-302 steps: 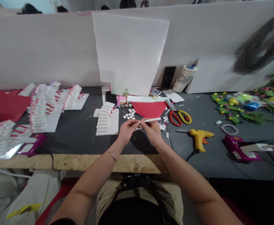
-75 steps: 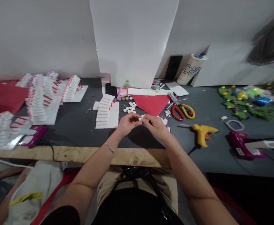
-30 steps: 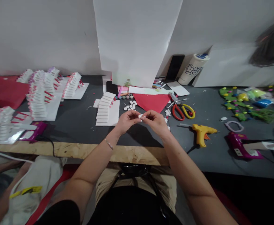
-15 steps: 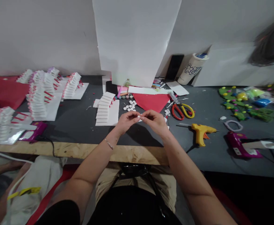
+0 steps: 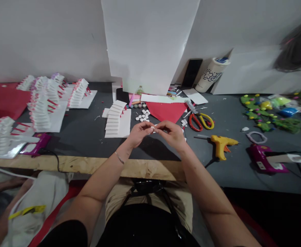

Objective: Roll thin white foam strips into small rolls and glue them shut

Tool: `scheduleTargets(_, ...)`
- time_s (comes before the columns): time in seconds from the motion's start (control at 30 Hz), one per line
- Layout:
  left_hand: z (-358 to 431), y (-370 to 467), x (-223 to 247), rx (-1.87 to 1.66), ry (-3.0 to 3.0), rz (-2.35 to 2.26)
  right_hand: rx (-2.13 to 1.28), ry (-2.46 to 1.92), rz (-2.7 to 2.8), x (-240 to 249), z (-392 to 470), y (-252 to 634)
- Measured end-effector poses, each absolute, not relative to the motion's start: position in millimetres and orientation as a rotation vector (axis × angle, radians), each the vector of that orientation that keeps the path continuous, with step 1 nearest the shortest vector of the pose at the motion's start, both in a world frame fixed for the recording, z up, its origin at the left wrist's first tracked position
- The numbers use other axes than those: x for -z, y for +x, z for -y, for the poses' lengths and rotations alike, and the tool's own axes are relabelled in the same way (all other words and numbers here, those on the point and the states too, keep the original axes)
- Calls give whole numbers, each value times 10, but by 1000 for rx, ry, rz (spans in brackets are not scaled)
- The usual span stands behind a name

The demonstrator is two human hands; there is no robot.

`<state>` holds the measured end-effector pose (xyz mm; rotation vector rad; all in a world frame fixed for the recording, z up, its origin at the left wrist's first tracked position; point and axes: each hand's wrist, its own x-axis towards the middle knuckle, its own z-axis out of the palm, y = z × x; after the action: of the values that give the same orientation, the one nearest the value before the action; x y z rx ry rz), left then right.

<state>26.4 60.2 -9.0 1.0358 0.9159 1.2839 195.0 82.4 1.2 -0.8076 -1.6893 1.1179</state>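
Note:
Over the front of the dark table, my left hand (image 5: 139, 133) and my right hand (image 5: 171, 135) meet fingertip to fingertip. Pinched between them is a small white piece (image 5: 153, 128); its exact kind is too small to make out, and the fingers partly cover it. Just behind my left hand lie several loose white round pieces (image 5: 142, 116). To the left, a stepped row of white strips (image 5: 112, 122) stands on a white board (image 5: 125, 125). A red sheet (image 5: 163, 111) lies behind my right hand, with small white bits (image 5: 184, 122) beside it.
Right of my hands are scissors with red and yellow handles (image 5: 201, 121), a yellow glue gun (image 5: 221, 145) and a purple power strip (image 5: 265, 159). A cup (image 5: 211, 75) and phone (image 5: 192, 73) lean at the back. Several stepped white models (image 5: 40, 113) stand left, near another person's arm (image 5: 9, 212).
My hands stay almost in place, fingertips together. The small white piece between them has shifted or turned slightly.

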Motion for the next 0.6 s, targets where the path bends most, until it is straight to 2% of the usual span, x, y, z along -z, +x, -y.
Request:
scheduleTargets(0.17,-623,244,135,-1433,1153,-1030,-1276,-847,1499,13,-875,1957)
scheduleTargets(0.37,-584,238,137,-1595,1751,-1224,-1656,-852,1375,51,-882,1885)
scheduleTargets(0.6,-564,253,118,-1582,1915,-1248,-1539,-853,1348,42,-872,1881)
